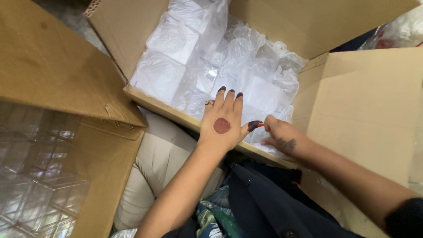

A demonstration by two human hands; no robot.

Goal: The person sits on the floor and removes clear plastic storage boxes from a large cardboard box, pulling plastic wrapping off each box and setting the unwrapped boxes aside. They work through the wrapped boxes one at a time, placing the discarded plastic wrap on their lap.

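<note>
An open cardboard box (365, 101) in front of me is filled with small white items wrapped in clear plastic bags (207, 66). My left hand (223, 121), with a dark round mark on its back and a ring on one finger, rests flat on the bagged items by the box's near wall, fingers spread. My right hand (282, 137) reaches over the same near wall beside it, its fingers curled down into the plastic; what they hold is hidden. The two hands almost touch at the thumb.
A second cardboard box (53, 70) stands at the left with clear plastic cases (35, 176) stacked inside. Box flaps rise at the back and right. My lap with beige and dark cloth (260, 198) lies below the box's near wall.
</note>
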